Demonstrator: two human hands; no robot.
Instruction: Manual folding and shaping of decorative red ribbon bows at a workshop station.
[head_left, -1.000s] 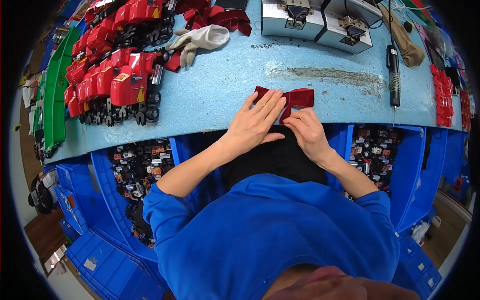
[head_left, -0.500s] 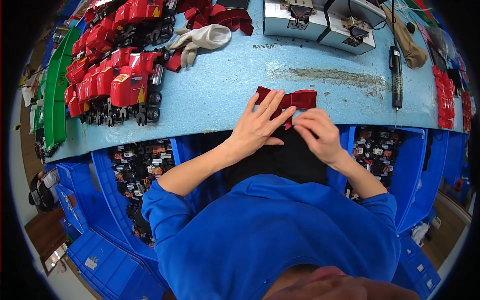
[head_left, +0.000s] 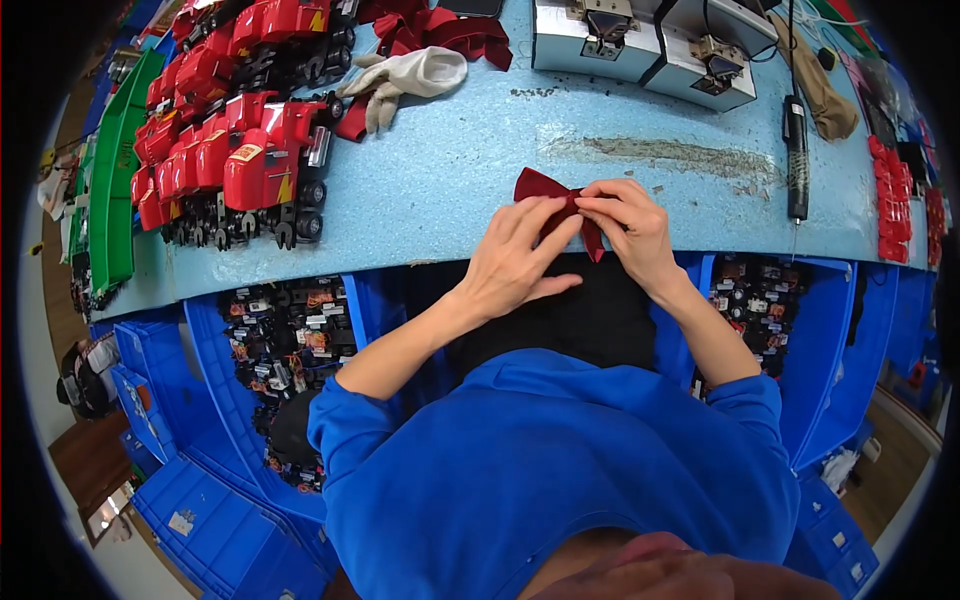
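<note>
One dark red bow (head_left: 540, 186), at the near edge of your blue worktable (head_left: 450, 190), one tail reaching that edge. Your left hand (head_left: 515, 252): bent fingers touching the bow beside its middle, thumb spread apart; whether they grip, you cannot tell from this view. Your right hand (head_left: 640, 228): thumb and fingertips pinched narrow on the bow's middle. Red toy trucks (head_left: 258, 170), in rows on the worktable's left. One pale glove (head_left: 428, 73) and two silver boxes (head_left: 640, 55), toward the worktable's far side. One black electric screwdriver (head_left: 796, 150), on the worktable's right.
</note>
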